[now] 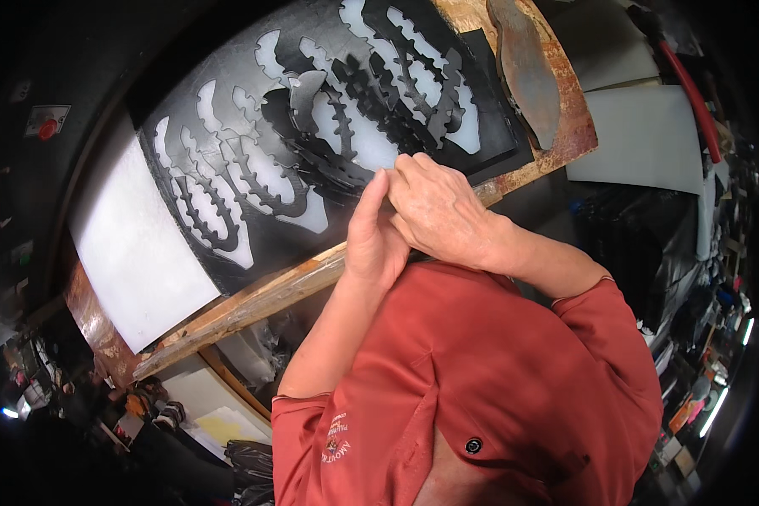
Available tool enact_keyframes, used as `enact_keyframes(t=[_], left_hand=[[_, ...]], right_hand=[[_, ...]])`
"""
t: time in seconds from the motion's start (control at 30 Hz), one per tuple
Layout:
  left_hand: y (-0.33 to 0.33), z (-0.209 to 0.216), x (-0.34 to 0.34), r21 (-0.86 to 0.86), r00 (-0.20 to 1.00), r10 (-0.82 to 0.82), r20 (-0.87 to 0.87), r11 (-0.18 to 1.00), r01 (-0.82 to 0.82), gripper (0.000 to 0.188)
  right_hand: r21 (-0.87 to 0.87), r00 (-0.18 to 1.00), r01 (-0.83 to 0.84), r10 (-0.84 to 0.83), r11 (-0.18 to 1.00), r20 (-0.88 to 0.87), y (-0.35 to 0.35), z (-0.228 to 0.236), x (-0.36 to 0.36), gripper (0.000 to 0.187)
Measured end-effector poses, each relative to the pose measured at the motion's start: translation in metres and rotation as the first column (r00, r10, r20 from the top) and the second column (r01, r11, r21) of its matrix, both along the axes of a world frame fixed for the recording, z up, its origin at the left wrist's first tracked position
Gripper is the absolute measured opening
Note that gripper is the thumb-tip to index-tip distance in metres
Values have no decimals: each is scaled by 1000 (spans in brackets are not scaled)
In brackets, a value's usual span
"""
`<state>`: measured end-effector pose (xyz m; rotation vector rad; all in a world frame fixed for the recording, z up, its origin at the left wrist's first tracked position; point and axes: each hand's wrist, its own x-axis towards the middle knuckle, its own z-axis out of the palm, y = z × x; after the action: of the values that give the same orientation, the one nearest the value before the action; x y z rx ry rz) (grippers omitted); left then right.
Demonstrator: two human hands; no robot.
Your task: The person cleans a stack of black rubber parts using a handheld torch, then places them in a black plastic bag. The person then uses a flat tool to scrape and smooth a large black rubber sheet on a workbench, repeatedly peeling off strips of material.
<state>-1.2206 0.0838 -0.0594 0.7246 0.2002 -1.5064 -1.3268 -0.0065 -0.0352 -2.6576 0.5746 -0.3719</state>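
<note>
My left hand and my right hand meet at the near edge of the bench, fingertips close together. The right fingers are curled in a pinch, and the left thumb points up beside them. Whatever lies between them is hidden by the fingers. Just beyond is a loose pile of black notched cut pieces, some curling up. They lie on a black sheet with several curved, tooth-edged openings cut through it. White backing shows through these openings.
A white sheet lies at the left of the bench, whose wooden front edge runs before me. A worn, curved brown piece rests at the far right. Beyond the bench's right side stand pale panels and a red bar. A red button is at far left.
</note>
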Motion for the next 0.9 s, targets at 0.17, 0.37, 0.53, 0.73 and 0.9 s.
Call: enact_keyframes(t=[0.17,0.37,0.53,0.73,0.9], left_hand=[[6,-16,-1,-28,998,52,-26,998,-52,36],[18,-25,9,-1,997,47,-53,999,-47,49],[28,-12,20,29,991,-56,124,998,53,48],[57,20,20,64,957,-103,271,994,89,40],[74,28,8,112,947,134,292,979,-172,36]], right_hand=[[59,978,-94,81,994,192,4,10,-13,22],[503,873,282,-436,817,218,-18,12,-65,29],[829,909,334,-385,449,-158,-15,-15,-57,38],[728,918,8,-294,686,267,9,-13,-27,26],[804,957,-85,-178,589,231,15,1,-4,21]])
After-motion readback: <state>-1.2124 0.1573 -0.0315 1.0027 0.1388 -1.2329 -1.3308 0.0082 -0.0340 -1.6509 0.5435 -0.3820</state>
